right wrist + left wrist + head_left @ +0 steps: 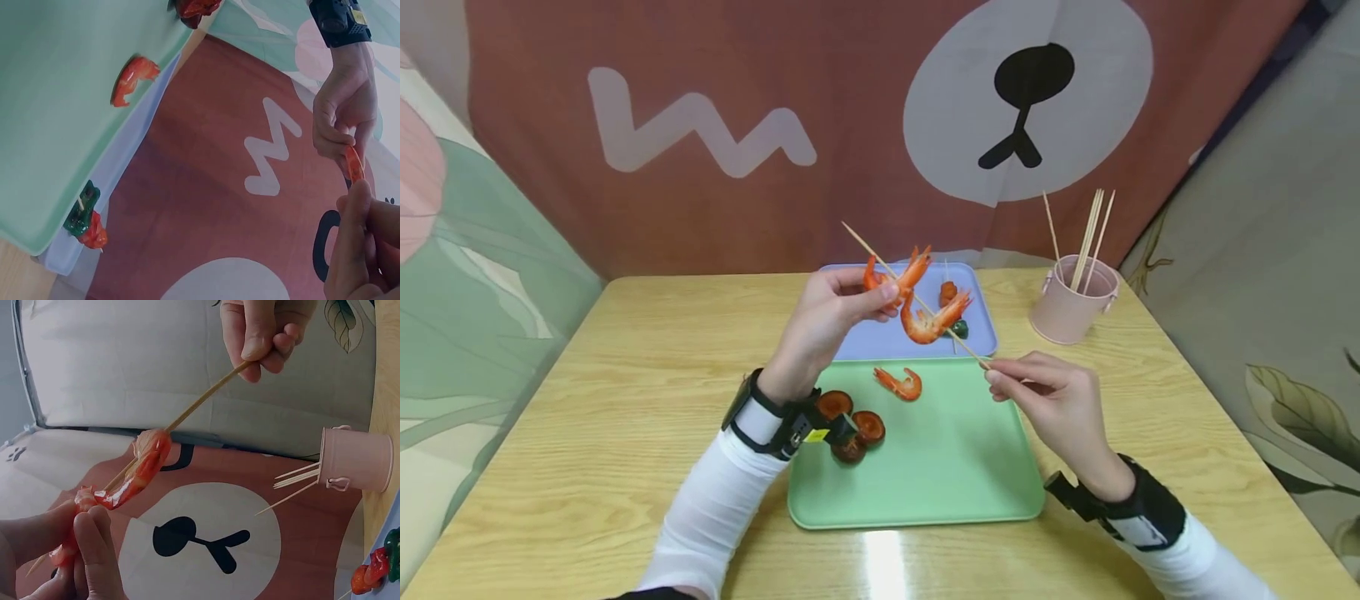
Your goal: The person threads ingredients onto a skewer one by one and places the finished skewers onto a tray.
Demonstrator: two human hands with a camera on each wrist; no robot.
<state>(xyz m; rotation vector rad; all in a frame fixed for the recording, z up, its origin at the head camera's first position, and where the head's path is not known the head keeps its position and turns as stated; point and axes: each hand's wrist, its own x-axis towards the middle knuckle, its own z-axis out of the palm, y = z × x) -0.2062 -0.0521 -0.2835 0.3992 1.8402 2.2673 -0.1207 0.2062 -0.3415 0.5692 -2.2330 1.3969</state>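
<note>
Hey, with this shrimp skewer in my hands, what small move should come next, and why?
Probably ease the upper shrimp, pinched in your left hand, down the skewer toward your right hand: the tip shows beyond that shrimp, and a loose shrimp on the green tray may need room.

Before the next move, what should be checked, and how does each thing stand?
1. Right hand pinching the skewer: ok.
2. Left hand holding the upper shrimp: ok.
3. Lower shrimp on the skewer: ok.
4. Upper shrimp firmly skewered: cannot tell; the hand covers part.
5. All shrimp skewered: not ok; a loose shrimp lies on the green tray.
6. Spare sticks in the pink bucket: ok.
</note>
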